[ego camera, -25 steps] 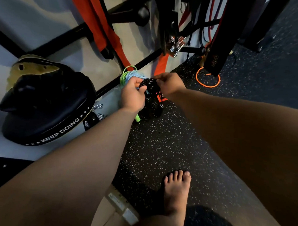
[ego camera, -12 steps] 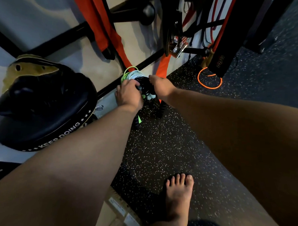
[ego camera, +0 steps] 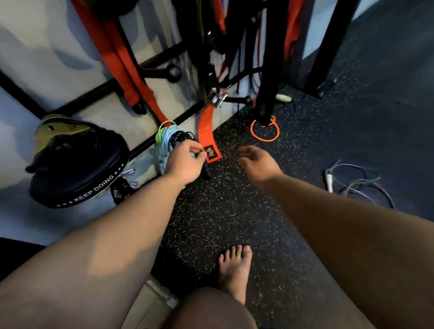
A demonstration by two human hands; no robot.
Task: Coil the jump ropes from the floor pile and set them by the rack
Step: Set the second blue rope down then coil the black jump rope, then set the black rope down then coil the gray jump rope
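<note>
A bare foot [ego camera: 234, 268] stands on the speckled black rubber floor [ego camera: 234, 214]. Past it the right hand [ego camera: 256, 162] hangs slack, holding nothing, and a thin grey rope [ego camera: 358, 184] sprawls uncoiled off to the right. The left hand [ego camera: 184, 160] pinches a black jump rope [ego camera: 183, 138] wound in tight glossy loops. It sits against a pale-blue coil [ego camera: 168, 138] and a neon-green loop [ego camera: 163, 126] at the foot of the black steel rack [ego camera: 271, 67].

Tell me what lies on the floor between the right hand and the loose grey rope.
In the head view, only bare speckled floor lies between the right hand and the loose grey rope.
</note>
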